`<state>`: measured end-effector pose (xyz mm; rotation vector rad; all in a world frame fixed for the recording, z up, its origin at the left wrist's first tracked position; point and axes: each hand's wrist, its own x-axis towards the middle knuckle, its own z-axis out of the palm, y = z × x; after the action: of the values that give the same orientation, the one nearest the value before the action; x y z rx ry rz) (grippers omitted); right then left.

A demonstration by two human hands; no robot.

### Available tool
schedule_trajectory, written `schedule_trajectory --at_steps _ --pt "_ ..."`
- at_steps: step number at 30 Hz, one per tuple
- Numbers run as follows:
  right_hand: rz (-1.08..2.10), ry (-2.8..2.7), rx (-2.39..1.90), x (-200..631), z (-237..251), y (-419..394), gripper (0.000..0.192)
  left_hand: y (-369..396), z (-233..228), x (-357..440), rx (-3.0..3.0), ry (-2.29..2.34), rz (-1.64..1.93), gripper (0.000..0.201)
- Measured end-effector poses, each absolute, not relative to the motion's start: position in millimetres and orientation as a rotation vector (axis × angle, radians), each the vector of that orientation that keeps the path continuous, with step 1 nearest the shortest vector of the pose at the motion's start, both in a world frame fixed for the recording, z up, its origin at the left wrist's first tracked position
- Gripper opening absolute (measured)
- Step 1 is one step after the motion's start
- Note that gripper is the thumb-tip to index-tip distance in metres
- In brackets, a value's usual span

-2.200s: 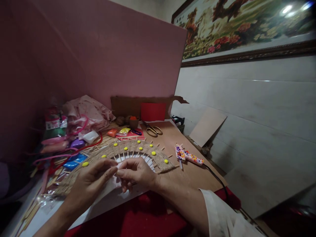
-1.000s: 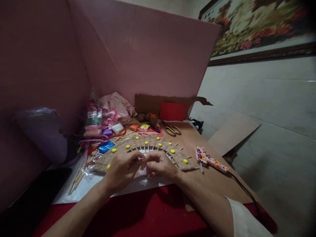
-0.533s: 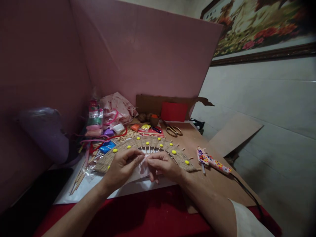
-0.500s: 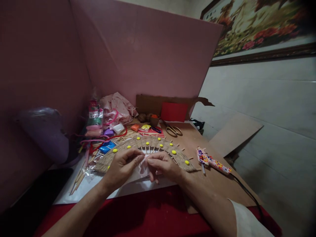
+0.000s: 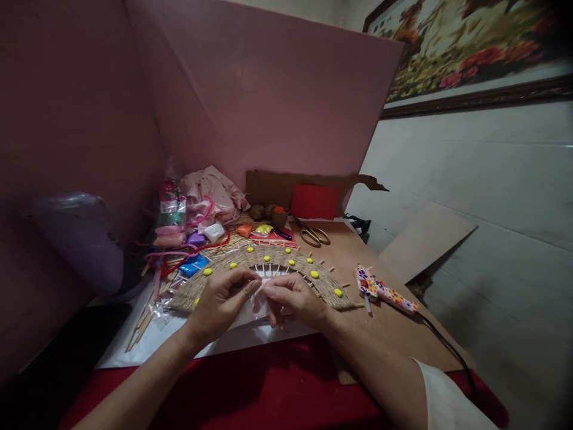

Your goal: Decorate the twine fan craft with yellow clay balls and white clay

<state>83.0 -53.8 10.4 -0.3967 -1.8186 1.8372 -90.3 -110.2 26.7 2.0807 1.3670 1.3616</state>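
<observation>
left hand (image 5: 220, 303), right hand (image 5: 293, 300) drawn closer

Your bench in colour — tan, yellow, pink and red.

Your hands pinch a pale pink piece (image 5: 259, 303) — possibly clay, the view is too dim to be sure — over a tan woven arch (image 5: 268, 263) dotted with bright yellow buttons (image 5: 314, 275) and edged by pale wooden sticks. To your right lies a white glue gun (image 5: 385, 292) speckled with red, orange and purple flowers, on a black cord. Further back: gold-handled scissors (image 5: 313, 235), a plain red card (image 5: 314, 202) against brown cardboard, blue packets (image 5: 193, 265), a pale pink spotted cloth (image 5: 213, 191). The backboard (image 5: 268, 95) is dusty pink, the tabletop (image 5: 358, 251) light brown over a deep red cloth (image 5: 268, 394).
</observation>
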Motion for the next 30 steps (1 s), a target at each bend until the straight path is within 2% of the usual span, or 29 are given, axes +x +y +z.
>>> schedule_trajectory --at_steps 30 --pt "1.823 -1.827 -0.406 81.9 8.0 -54.0 0.033 -111.3 23.6 -90.2 2.235 1.408 1.345 0.017"
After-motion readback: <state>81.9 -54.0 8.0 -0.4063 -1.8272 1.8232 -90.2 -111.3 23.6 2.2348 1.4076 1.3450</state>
